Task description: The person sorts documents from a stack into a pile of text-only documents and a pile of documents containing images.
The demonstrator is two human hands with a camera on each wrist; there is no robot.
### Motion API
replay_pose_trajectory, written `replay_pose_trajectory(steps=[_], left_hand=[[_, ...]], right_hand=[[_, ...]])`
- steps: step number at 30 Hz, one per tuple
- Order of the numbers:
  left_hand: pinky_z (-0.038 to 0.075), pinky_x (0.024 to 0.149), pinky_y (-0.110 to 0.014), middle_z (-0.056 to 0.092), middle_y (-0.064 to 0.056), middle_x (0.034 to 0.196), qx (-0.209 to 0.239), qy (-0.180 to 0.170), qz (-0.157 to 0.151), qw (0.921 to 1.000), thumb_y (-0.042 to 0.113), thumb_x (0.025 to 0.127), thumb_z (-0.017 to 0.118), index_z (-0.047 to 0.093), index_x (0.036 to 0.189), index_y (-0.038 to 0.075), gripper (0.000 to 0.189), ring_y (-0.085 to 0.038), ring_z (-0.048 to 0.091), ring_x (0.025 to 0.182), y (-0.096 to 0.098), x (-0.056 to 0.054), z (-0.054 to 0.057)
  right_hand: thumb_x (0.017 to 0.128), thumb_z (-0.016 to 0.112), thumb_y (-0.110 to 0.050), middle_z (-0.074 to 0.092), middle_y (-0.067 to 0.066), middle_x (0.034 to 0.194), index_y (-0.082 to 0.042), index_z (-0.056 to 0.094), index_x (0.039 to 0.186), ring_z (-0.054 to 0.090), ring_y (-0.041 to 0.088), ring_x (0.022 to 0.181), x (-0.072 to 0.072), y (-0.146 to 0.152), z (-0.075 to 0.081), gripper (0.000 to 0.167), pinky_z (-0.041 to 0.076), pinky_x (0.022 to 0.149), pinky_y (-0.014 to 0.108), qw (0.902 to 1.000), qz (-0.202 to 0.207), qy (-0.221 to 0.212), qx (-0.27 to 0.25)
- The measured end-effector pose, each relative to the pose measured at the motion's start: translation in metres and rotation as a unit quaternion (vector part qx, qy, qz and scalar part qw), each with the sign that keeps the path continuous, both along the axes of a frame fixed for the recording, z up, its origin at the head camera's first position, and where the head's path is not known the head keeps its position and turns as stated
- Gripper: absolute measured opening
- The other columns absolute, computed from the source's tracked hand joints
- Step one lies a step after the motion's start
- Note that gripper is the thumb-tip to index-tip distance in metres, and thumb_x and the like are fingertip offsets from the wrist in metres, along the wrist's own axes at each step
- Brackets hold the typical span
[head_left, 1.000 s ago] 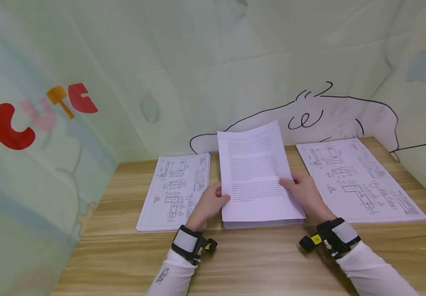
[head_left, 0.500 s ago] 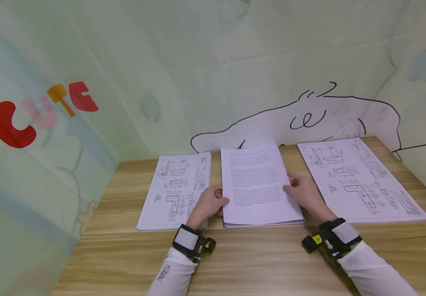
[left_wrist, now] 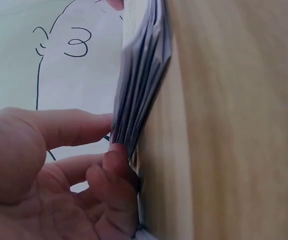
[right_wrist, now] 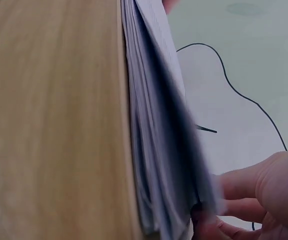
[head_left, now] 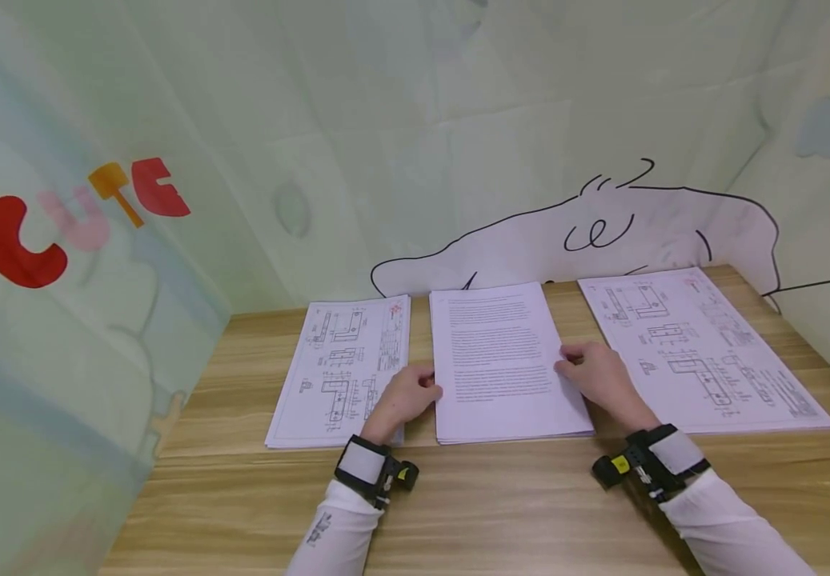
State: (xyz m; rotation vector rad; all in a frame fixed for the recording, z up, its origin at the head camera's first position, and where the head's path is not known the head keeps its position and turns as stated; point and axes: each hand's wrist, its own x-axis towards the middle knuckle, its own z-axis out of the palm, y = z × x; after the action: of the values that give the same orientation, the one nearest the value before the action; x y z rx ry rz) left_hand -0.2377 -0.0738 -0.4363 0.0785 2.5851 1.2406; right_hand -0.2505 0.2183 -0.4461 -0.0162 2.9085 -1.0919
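A stack of white printed sheets [head_left: 497, 360] lies in the middle of the wooden table, lines of text on its top page. At its left edge my left hand [head_left: 407, 398] pinches the sheets, thumb on the upper side and fingers curled at the edge. In the left wrist view the stack's layered edge [left_wrist: 141, 85] reaches my left fingertips. My right hand [head_left: 600, 380] pinches the right edge between thumb and fingers. The right wrist view shows upper sheets [right_wrist: 176, 125] tilted up off the lower ones, with the right fingertips partly hidden behind the paper.
Left of the text stack lies a stack of technical drawings [head_left: 338, 352], partly under my left hand. Another stack of drawings [head_left: 703, 352] lies to the right. A printed curtain [head_left: 415, 144] hangs behind the wooden table [head_left: 501, 512].
The text sheets, held raised and tilted a second ago, have come down flat onto the stack between the drawings. Both hands have stayed at the side edges, shifting slightly outward.
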Motion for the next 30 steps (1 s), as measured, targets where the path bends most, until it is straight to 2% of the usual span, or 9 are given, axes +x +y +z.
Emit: replay_pose_trajectory(steps=[3, 6, 8, 10, 13, 16, 21, 25, 30], left_hand=[[0.031, 0.047, -0.024, 0.044, 0.001, 0.061, -0.026, 0.002, -0.002, 0.9997, 0.021, 0.087, 0.054, 0.060, 0.080, 0.011, 0.014, -0.014, 0.042, 0.053, 0.002, -0.001, 0.001], [0.031, 0.045, -0.024, 0.045, 0.001, 0.060, -0.033, 0.005, 0.016, 0.9993, 0.024, 0.089, 0.051, 0.060, 0.079, 0.009, 0.020, -0.014, 0.042, 0.051, 0.003, -0.002, 0.004], [0.032, 0.046, -0.024, 0.050, 0.000, 0.065, -0.027, 0.014, 0.025, 0.9992, 0.025, 0.090, 0.051, 0.065, 0.093, 0.008, 0.022, -0.014, 0.045, 0.053, 0.003, -0.002, 0.006], [0.034, 0.047, -0.024, 0.054, -0.002, 0.073, -0.016, 0.025, 0.029, 0.9992, 0.025, 0.090, 0.051, 0.063, 0.110, 0.007, 0.030, -0.014, 0.046, 0.056, 0.002, -0.003, 0.009], [0.038, 0.049, -0.026, 0.057, -0.004, 0.092, 0.008, 0.041, 0.020, 0.9989, 0.027, 0.091, 0.051, 0.050, 0.131, 0.009, 0.043, -0.014, 0.048, 0.059, 0.001, -0.003, 0.013], [0.039, 0.049, -0.025, 0.055, -0.003, 0.107, 0.038, 0.051, 0.011, 0.9979, 0.028, 0.091, 0.051, 0.047, 0.132, 0.012, 0.044, -0.016, 0.051, 0.062, 0.002, -0.002, 0.018], [0.044, 0.052, -0.025, 0.054, -0.003, 0.112, 0.080, 0.075, 0.001, 0.9939, 0.028, 0.092, 0.051, 0.049, 0.131, 0.015, 0.041, -0.022, 0.059, 0.076, 0.011, 0.000, 0.026], [0.047, 0.057, -0.025, 0.055, -0.002, 0.110, 0.086, 0.108, -0.017, 0.9903, 0.025, 0.092, 0.051, 0.052, 0.128, 0.014, 0.038, -0.018, 0.059, 0.076, 0.023, 0.000, 0.031], [0.048, 0.060, -0.023, 0.057, -0.001, 0.109, 0.088, 0.140, -0.046, 0.9851, 0.023, 0.092, 0.051, 0.054, 0.126, 0.014, 0.035, -0.010, 0.057, 0.074, 0.040, 0.002, 0.037]], right_hand=[[0.088, 0.057, -0.020, 0.054, 0.026, 0.119, 0.007, 0.054, 0.121, 0.058, 0.030, 0.091, 0.001, 0.000, 0.003, 0.042, 0.049, 0.067, 0.036, 0.9998, 0.002, -0.001, 0.022], [0.089, 0.056, -0.023, 0.057, 0.025, 0.115, 0.006, 0.054, 0.121, 0.057, 0.024, 0.076, 0.002, 0.002, 0.006, 0.043, 0.043, 0.054, 0.028, 0.9992, 0.008, 0.001, 0.040], [0.089, 0.055, -0.024, 0.058, 0.025, 0.114, 0.005, 0.053, 0.122, 0.056, 0.021, 0.071, 0.002, 0.003, 0.010, 0.044, 0.040, 0.050, 0.027, 0.9986, 0.016, 0.013, 0.050], [0.090, 0.055, -0.025, 0.057, 0.026, 0.114, 0.005, 0.053, 0.123, 0.055, 0.021, 0.069, 0.002, 0.006, 0.014, 0.045, 0.039, 0.050, 0.027, 0.9977, 0.026, 0.031, 0.054], [0.090, 0.055, -0.025, 0.058, 0.027, 0.112, 0.004, 0.052, 0.124, 0.055, 0.022, 0.071, 0.003, 0.014, 0.022, 0.045, 0.040, 0.052, 0.027, 0.9959, 0.037, 0.062, 0.056], [0.090, 0.056, -0.029, 0.055, 0.027, 0.113, 0.002, 0.049, 0.127, 0.056, 0.027, 0.077, 0.005, 0.024, 0.031, 0.049, 0.043, 0.055, 0.030, 0.9942, 0.047, 0.083, 0.050], [0.088, 0.054, -0.043, 0.037, 0.031, 0.128, 0.001, 0.042, 0.133, 0.049, 0.043, 0.101, 0.006, 0.044, 0.042, 0.064, 0.047, 0.069, 0.048, 0.9909, 0.046, 0.107, 0.069], [0.087, 0.051, -0.051, 0.028, 0.035, 0.133, 0.001, 0.035, 0.136, 0.035, 0.051, 0.115, 0.003, 0.063, 0.044, 0.074, 0.036, 0.082, 0.062, 0.9899, 0.023, 0.100, 0.098], [0.085, 0.050, -0.056, 0.018, 0.040, 0.136, 0.003, 0.024, 0.140, 0.020, 0.057, 0.120, -0.001, 0.090, 0.044, 0.085, 0.024, 0.088, 0.069, 0.9922, 0.010, 0.055, 0.111]])
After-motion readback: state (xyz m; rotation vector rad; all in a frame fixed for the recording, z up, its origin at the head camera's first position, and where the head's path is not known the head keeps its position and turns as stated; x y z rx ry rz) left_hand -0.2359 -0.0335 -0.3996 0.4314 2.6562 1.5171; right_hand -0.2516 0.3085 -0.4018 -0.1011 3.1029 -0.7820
